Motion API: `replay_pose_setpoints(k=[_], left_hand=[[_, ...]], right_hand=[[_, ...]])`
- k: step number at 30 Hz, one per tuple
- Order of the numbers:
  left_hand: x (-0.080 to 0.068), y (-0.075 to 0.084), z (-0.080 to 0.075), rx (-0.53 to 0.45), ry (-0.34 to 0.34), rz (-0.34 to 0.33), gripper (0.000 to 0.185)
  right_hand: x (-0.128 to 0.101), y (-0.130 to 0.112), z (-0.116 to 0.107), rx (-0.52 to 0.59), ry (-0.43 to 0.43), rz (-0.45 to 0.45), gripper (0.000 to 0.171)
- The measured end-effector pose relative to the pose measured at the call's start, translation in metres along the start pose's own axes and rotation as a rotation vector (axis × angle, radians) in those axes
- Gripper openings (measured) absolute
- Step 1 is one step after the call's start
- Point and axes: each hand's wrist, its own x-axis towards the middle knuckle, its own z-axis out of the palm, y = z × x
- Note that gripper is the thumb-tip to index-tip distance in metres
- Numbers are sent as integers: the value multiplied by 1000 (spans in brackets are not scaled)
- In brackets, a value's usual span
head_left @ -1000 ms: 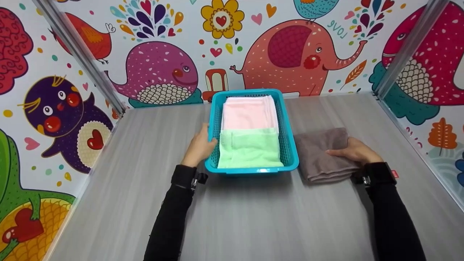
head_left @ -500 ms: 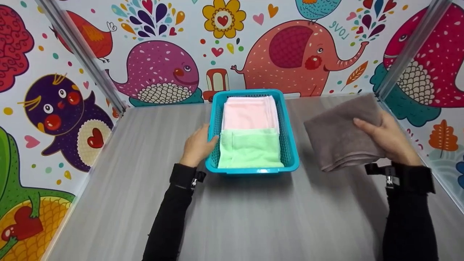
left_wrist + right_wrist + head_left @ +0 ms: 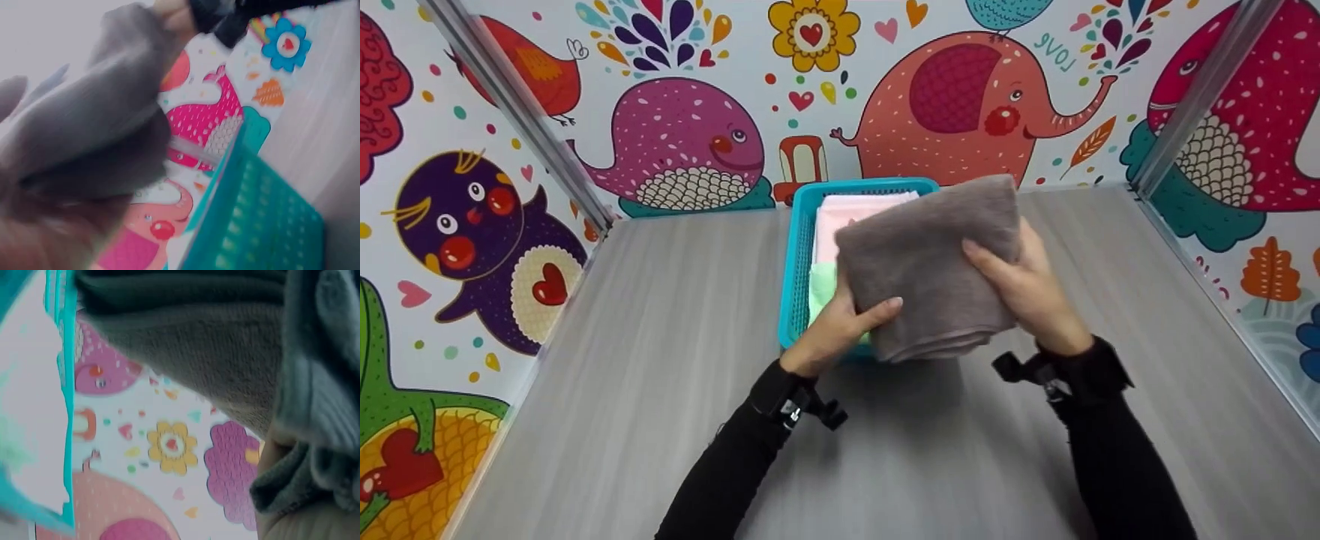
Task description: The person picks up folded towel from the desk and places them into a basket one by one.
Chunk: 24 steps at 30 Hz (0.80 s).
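Observation:
A folded grey-brown towel (image 3: 930,262) is held up in front of and above the blue basket (image 3: 797,255). My right hand (image 3: 1031,289) grips its right side, thumb on the near face. At the lower left side of the towel, my left hand (image 3: 847,322) pinches it, thumb in front and fingers hidden behind. Inside the basket lie a folded pink towel (image 3: 829,225) and a green towel (image 3: 821,285), both partly covered from view by the grey-brown one. The right wrist view shows the layered folds of the towel (image 3: 214,354) close up; the left wrist view is blurred.
The basket stands on a grey wood-grain table (image 3: 675,315), near the back wall (image 3: 810,105) with its printed animals. Metal corner posts (image 3: 521,112) rise at the left and right. Side walls bound the table on both sides.
My right hand has lifted the grey-brown towel off the table and carried it left over the basket. My left hand has let go of the basket's rim and taken hold of the towel.

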Motion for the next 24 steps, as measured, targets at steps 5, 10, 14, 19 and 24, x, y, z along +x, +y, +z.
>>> replay_pose_setpoints(k=[5, 10, 14, 19, 24], left_hand=[[0, 9, -12, 108, 172, 231, 107], [-2, 14, -31, 317, 121, 359, 92], [1, 11, -47, 542, 83, 364, 80], [1, 3, -64, 666, 34, 95, 54], [1, -5, -71, 733, -58, -157, 57]], right_hand=[[6, 7, 17, -4, -100, 18, 65], [11, 24, 17, -63, -228, 80, 69], [19, 44, 20, -181, -270, 97, 74], [28, 74, 27, -406, -254, -2, 93], [28, 91, 34, -630, -337, -84, 70]])
